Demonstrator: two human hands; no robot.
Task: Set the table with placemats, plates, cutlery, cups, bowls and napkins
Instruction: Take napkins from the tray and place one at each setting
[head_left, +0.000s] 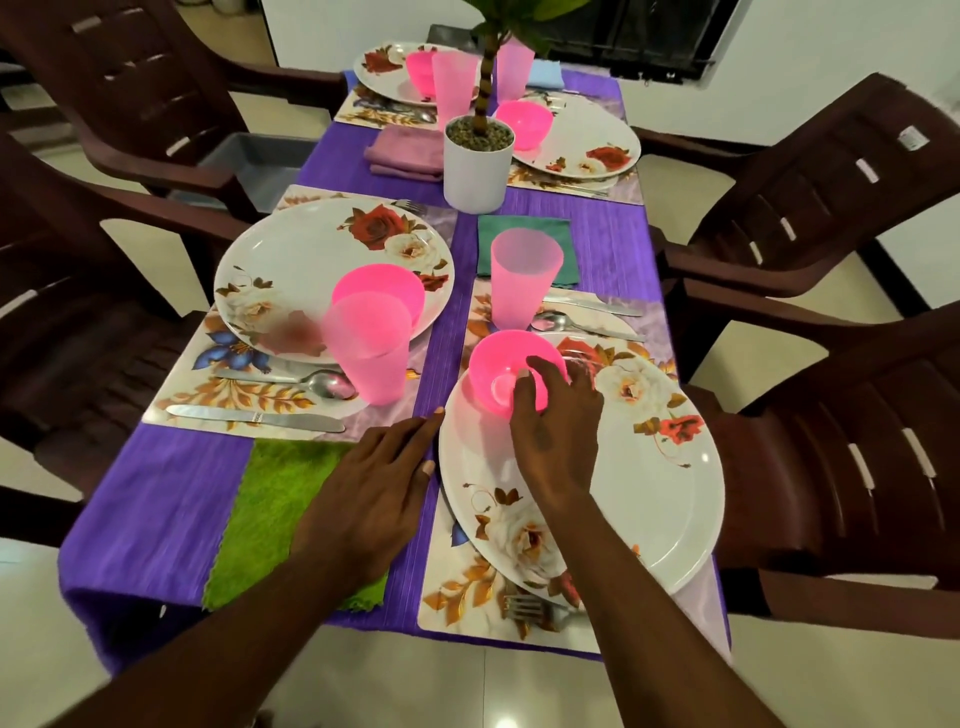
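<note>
Right hand (553, 436) fingers curled over pink bowl (498, 376) rim

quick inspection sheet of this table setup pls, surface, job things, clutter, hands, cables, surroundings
surface: purple tablecloth covering the table.
job's things: four floral placemats, each with a plate; near right plate carries a pink bowl; pink cups, e.g.; knife, spoon, fork; green napkin, teal napkin.
clutter: white plant pot at centre.
grips: left hand rests flat on green napkin and cloth; right hand fingers on the bowl.
cables: nothing seen.
surroundings: brown chairs both sides, tiled floor.
</note>
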